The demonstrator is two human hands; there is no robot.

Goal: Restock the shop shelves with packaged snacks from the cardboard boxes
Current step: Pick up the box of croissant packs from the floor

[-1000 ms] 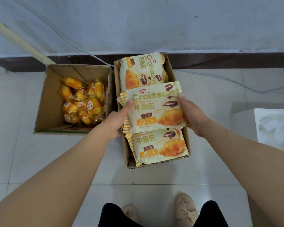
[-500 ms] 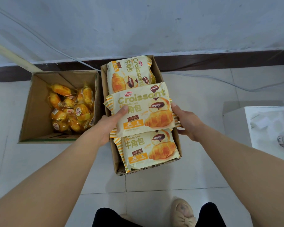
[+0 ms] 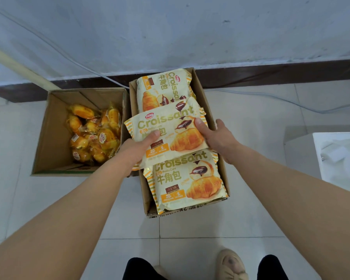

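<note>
A pale tiled floor (image 3: 251,219) fills most of the view, meeting a grey wall (image 3: 170,27) at 12 o'clock. No shelf is in sight. At centre stands the long cardboard carton (image 3: 147,190), packed with three croissant bags. An open second box (image 3: 53,128) at 9 o'clock holds small wrapped cakes (image 3: 93,136), and a white unit (image 3: 335,154) sits at 3 o'clock.

The middle croissant bag (image 3: 170,126) lies tilted across the carton, overlapping the far bag (image 3: 164,87) at 12 o'clock and the near bag (image 3: 186,182) at 6 o'clock. Both hands grip it. The left hand (image 3: 137,148) clamps its 8 o'clock corner, thumb on the printed face and fingers hidden beneath. The right hand (image 3: 216,138) takes its 3 o'clock edge, thumb pressed on the chocolate picture and fingers curled behind.

This looks like the lift-out step, with the shelving ahead. The film looks slick and puffed, so a light pinch could let it slide, while a hard thumb may crush the pastries. Its lower edge might drag the near bag up. A cable (image 3: 271,98) at 2 o'clock could catch a foot.
</note>
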